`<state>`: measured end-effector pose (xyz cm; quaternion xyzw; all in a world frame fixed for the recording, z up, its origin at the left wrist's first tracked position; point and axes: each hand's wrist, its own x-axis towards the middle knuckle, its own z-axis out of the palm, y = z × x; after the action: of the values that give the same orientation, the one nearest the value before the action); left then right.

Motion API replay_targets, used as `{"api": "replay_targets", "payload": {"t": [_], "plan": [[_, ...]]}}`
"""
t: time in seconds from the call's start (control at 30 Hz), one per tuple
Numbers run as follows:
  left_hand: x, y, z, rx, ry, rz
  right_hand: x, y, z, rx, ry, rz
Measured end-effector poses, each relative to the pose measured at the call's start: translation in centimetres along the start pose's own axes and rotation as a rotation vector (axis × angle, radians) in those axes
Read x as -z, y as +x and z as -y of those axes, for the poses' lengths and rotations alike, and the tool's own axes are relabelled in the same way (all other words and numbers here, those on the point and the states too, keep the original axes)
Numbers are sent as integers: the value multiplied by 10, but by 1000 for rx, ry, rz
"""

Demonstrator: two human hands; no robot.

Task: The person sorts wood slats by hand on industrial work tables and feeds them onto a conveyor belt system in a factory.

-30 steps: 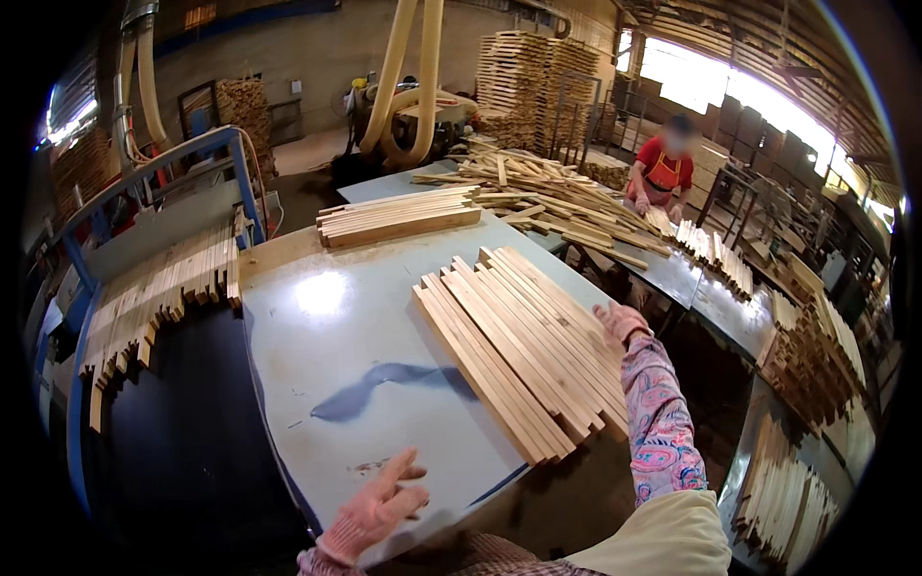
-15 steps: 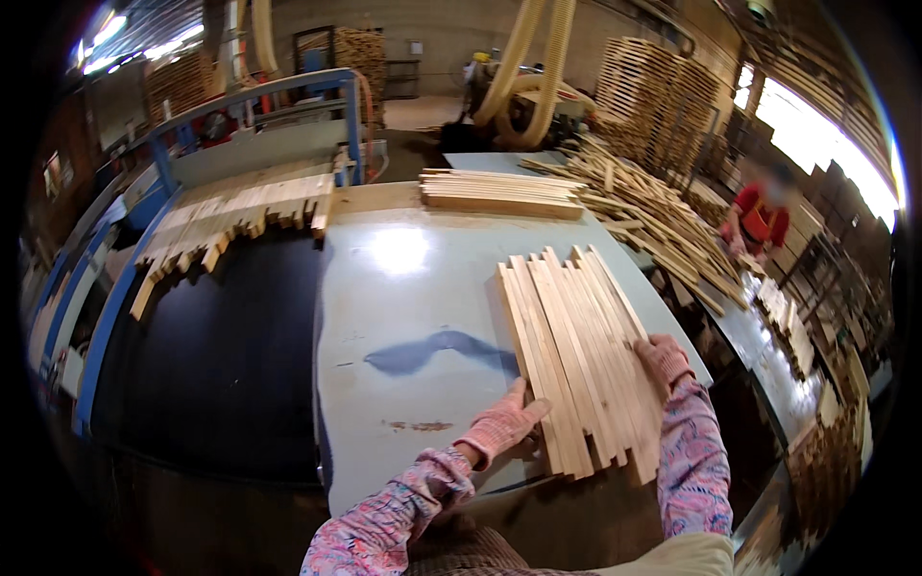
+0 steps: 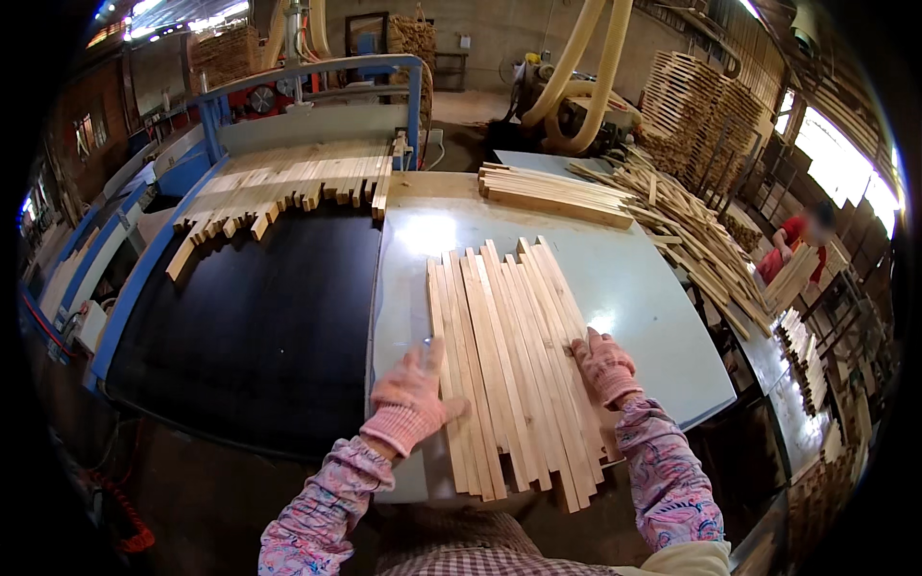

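Observation:
Several thin wooden slats (image 3: 509, 355) lie side by side on a grey metal table (image 3: 634, 288), running away from me. My left hand (image 3: 411, 396), in a pink knit glove, presses flat against the left edge of the bundle. On the right edge rests my right hand (image 3: 603, 365), also gloved in pink, with its fingers lying on the outer slats. Both hands squeeze the bundle from its two sides; neither lifts a slat.
A black conveyor belt (image 3: 250, 317) with a blue frame lies to the left, carrying a row of slats (image 3: 288, 187) at its far end. A second stack of slats (image 3: 552, 192) sits at the table's back. A person in red (image 3: 792, 254) handles slats at right.
My left hand has moved from the bare table onto the bundle's left edge. The slats have been pushed closer together and now lie straighter in front of me.

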<state>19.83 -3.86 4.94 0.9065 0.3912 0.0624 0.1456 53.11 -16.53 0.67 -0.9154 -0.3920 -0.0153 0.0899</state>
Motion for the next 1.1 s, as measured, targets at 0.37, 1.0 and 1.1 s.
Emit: {"api": "replay_targets", "payload": {"t": [0.37,1.0,1.1], "plan": [[-16,45,-13,-103,121,85,43,-15,-1,-7,133,402],[-35,53,28,383,-358,-257,43,-25,1,-22,218,301],[-11,40,13,543,-297,-152,34,-23,-4,-44,163,295]]}}
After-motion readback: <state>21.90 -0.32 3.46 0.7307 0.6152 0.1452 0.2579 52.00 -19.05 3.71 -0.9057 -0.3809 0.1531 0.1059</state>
